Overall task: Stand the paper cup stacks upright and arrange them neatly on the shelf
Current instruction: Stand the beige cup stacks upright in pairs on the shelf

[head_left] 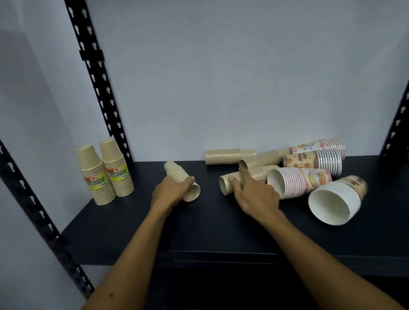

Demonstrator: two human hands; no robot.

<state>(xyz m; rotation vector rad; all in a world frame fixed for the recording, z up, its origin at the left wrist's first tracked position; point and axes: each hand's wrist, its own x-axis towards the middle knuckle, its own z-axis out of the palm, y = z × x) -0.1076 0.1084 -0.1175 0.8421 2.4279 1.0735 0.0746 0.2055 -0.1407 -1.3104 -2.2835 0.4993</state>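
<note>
Paper cup stacks: two (106,173) stood upright, the heap (286,170) lay toppled; left hand (172,191) and right hand (256,194) each grasped a fallen stack.

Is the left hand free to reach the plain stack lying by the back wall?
Probably not yet: the left hand grips a small stack. The shelf toward the back stack looks open, so once emptied it likely reaches.

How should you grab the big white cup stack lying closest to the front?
Grip the big white cup stack around its ribbed middle, from above. It lies on its side with the wide mouth facing forward-left, so fingers can wrap the round wall and tip it upright on the shelf.
</note>
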